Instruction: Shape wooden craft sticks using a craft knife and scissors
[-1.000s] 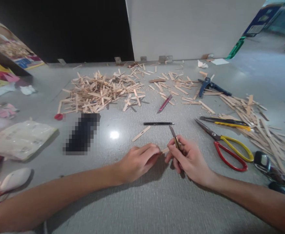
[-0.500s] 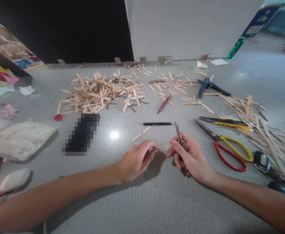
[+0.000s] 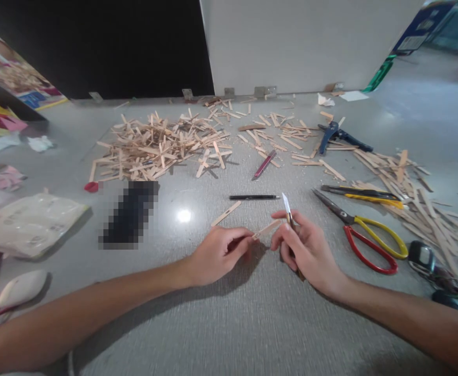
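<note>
Near the middle of the grey table (image 3: 197, 329), my left hand (image 3: 221, 251) pinches one end of a small wooden stick (image 3: 268, 228). The stick's other end points toward my right hand (image 3: 306, 249), which is closed around a craft knife (image 3: 287, 207) with its blade pointing up and away. Just beyond my left fingers lies another wooden stick (image 3: 226, 213) with a small slot in it. A black pen (image 3: 254, 197) rests flat behind the hands. Farther back is a dark red cutter (image 3: 264, 164).
A heap of crossed sticks (image 3: 162, 143) lies at the back left, beyond a blurred dark object (image 3: 129, 214). Scissors (image 3: 373, 243), a yellow cutter (image 3: 364, 195), blue pliers (image 3: 336, 137), loose sticks (image 3: 417, 209) and keys (image 3: 440, 271) are on the right. A plastic packet (image 3: 33, 224) sits left.
The fingers of my right hand have come off the stick, which my left hand still pinches. The knife blade has turned, showing its bright flat side.
</note>
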### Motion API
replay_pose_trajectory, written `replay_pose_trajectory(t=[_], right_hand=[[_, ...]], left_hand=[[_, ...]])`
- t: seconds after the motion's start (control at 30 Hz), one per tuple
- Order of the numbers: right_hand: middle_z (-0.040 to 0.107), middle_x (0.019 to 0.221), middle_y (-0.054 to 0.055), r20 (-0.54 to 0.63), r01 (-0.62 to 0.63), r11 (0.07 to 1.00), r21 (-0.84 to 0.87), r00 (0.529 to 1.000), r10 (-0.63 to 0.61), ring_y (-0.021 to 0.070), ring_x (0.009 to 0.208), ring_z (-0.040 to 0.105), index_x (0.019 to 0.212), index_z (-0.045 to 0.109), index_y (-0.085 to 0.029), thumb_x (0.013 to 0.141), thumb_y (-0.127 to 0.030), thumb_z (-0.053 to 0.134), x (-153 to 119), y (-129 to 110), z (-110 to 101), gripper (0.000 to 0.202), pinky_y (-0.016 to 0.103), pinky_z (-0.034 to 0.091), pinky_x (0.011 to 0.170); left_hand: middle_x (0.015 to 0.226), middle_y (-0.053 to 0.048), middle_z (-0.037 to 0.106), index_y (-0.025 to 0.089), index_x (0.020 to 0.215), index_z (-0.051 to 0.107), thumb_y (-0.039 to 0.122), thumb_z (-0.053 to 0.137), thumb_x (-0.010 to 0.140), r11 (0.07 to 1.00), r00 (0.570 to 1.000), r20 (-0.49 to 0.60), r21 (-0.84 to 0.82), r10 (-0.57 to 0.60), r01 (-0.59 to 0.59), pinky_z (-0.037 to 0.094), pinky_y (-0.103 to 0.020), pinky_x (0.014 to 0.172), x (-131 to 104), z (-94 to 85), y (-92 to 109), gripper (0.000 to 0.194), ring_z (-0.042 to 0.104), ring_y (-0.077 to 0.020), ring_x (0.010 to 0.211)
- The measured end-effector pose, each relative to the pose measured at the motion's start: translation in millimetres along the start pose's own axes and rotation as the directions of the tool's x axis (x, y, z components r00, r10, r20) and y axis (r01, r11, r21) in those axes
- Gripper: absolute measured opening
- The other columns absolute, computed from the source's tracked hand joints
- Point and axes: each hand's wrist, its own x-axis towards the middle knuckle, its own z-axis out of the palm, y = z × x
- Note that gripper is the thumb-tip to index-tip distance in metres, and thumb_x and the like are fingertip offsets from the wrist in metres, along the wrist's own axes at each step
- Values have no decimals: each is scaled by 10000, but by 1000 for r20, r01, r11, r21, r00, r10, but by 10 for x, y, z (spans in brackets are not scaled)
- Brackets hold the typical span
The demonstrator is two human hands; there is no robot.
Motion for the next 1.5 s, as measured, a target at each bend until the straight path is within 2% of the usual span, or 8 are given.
replay_pose_trajectory(t=[0.1,0.27,0.4,0.57,0.7,1.0,1.17,1.5], right_hand=[[605,689,-65,-47,90,984,-155,994,-98,88,394,444,1171,619,-235,1080,-458,512,-33,-11,-11,263,220,349,364],[703,662,-9,103,266,797,-542,963,-251,147,532,624,1010,742,-222,1048,-294,538,-66,-27,-49,220,279,534,558],[762,688,-1,146,307,780,-545,951,-273,164,562,689,1244,780,-197,1041,-289,566,-75,17,-62,309,279,570,570],[772,711,5,151,325,785,-527,945,-290,160,574,689,1247,783,-205,1046,-284,563,-91,49,-75,308,273,568,560],[774,714,3,160,338,794,-505,941,-298,157,577,690,1216,782,-214,1044,-271,563,-88,36,-82,284,273,581,576],[751,686,6,154,309,794,-523,951,-268,153,530,648,1185,793,-193,1045,-306,561,-76,33,-75,293,265,543,520],[737,682,11,108,296,751,-591,951,-290,163,534,622,1191,817,-199,1027,-295,555,-46,17,-53,323,288,526,530],[704,670,-2,189,357,730,-583,933,-306,150,508,586,1199,786,-177,1061,-271,536,-74,61,-70,301,275,485,480]], left_hand=[[571,43,576,191,757,609,302,475,1069,999,994,-98,19,-42,44,353,-216,493,9,0,0,357,478,-103,482],[549,61,524,199,758,593,281,483,1048,998,985,-170,54,-35,45,348,-216,498,23,-24,-9,321,469,-103,478],[550,62,532,184,833,656,299,491,1073,999,980,-199,31,-22,29,362,-214,493,11,-23,-25,313,464,-103,476],[738,-21,736,162,1014,802,302,564,1080,996,958,-272,49,86,-75,422,-228,537,-3,-13,-56,284,593,-130,591],[735,-15,700,183,1065,860,311,658,1041,995,941,-335,-62,51,-76,426,-216,516,1,-3,-66,240,589,-127,616],[763,-28,771,150,952,801,379,771,957,883,964,-174,-458,-199,100,523,-191,452,3,-1,-18,231,610,-90,476],[839,-60,810,148,893,771,446,749,977,880,966,-143,-458,-213,127,538,-188,451,-10,2,-9,309,653,-91,463],[804,-39,765,147,859,726,483,690,1013,879,981,-90,-465,-169,109,492,-183,446,-17,14,-23,372,624,-74,447]])
